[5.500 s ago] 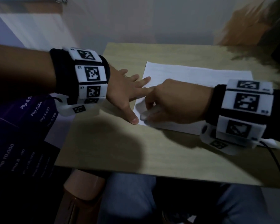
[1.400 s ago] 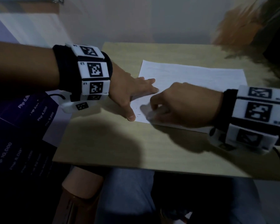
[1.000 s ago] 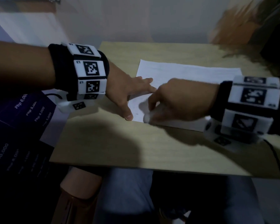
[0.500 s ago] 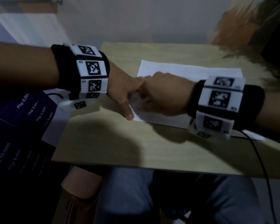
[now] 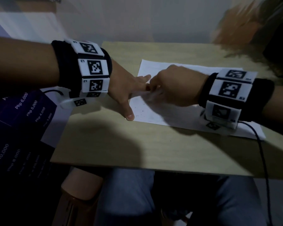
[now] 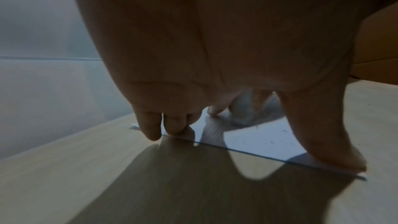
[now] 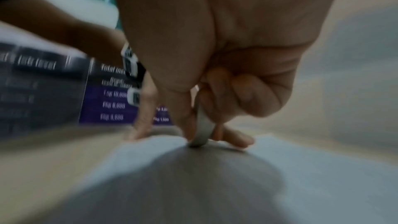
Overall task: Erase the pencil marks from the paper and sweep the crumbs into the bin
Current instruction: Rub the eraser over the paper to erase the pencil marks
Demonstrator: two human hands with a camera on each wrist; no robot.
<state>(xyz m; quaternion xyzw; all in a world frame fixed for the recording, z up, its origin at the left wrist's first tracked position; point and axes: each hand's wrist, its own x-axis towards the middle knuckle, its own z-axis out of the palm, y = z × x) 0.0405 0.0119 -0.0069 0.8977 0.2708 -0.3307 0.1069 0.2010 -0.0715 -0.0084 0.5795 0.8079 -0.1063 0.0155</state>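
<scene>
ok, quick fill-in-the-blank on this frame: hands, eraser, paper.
1. The right hand pinches a white ____.
2. The left hand presses the ____ flat on the table.
3. Dark crumbs lie on the sheet near the left ____.

Missing words: eraser; paper; thumb

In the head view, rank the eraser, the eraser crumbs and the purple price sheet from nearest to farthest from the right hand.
1. eraser: pinched in the right hand itself, on the paper.
2. eraser crumbs: on the paper's near-left corner, beside the left thumb.
3. purple price sheet: far left, off the table's edge.
</scene>
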